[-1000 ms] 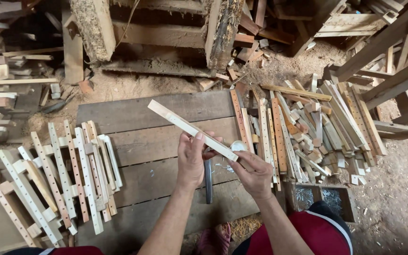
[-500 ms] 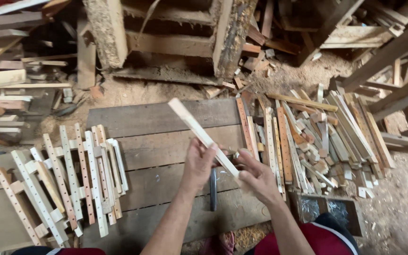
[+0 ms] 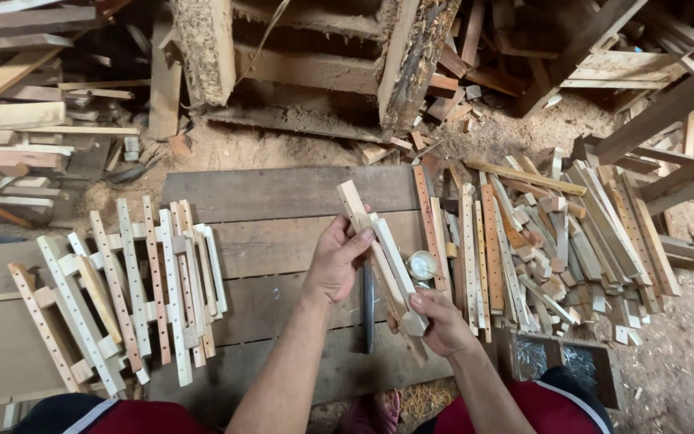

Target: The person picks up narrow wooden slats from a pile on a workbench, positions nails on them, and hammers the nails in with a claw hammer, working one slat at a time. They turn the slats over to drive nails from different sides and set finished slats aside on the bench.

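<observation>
My left hand [image 3: 336, 261] grips the upper middle of a long pale wooden strip [image 3: 357, 205] that points away from me and slightly left. My right hand [image 3: 441, 321] holds its near end together with a shorter white strip [image 3: 393, 255] lying against it. Both hands hover over grey floor planks [image 3: 283, 193]. A dark metal tool [image 3: 369, 309] lies on the planks between my hands. A small round pale container [image 3: 422, 264] sits just right of the strips.
Several assembled slat pieces with holes [image 3: 134, 281] lie in a row at the left. A heap of loose wooden strips [image 3: 548, 241] lies at the right. Rough beams and scrap timber [image 3: 307, 64] stand behind. A small box [image 3: 560, 362] sits near my right knee.
The long strip has swung from a flat diagonal to pointing nearly straight away from me. My left hand has slid up it, and a shorter white strip now lies against it.
</observation>
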